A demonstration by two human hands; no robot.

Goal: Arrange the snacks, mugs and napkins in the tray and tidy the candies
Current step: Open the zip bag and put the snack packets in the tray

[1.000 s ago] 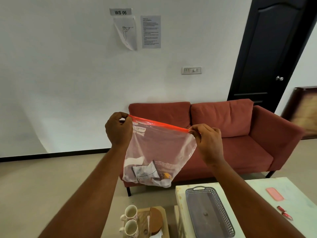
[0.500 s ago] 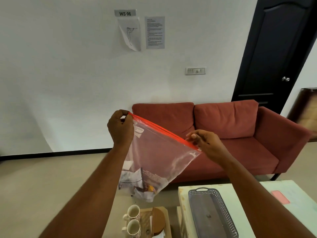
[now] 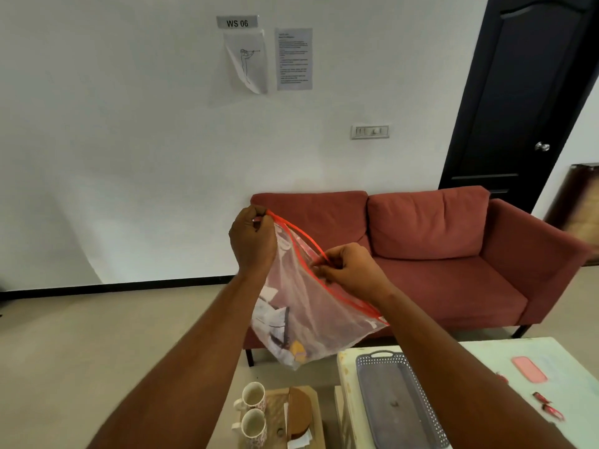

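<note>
While your left hand (image 3: 252, 241) and right hand (image 3: 350, 270) each pinch the red-sealed clear plastic bag (image 3: 311, 306) in mid-air, the grey perforated plastic tray (image 3: 382, 384) holds no items and the two white mugs (image 3: 254, 395) stand outside it, so arranging appears barely begun.

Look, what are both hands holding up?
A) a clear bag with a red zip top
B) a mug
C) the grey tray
A: the left hand and the right hand both pinch the red top edge of the clear bag, while the mugs and the grey tray sit lower down with no hand on them.
</note>
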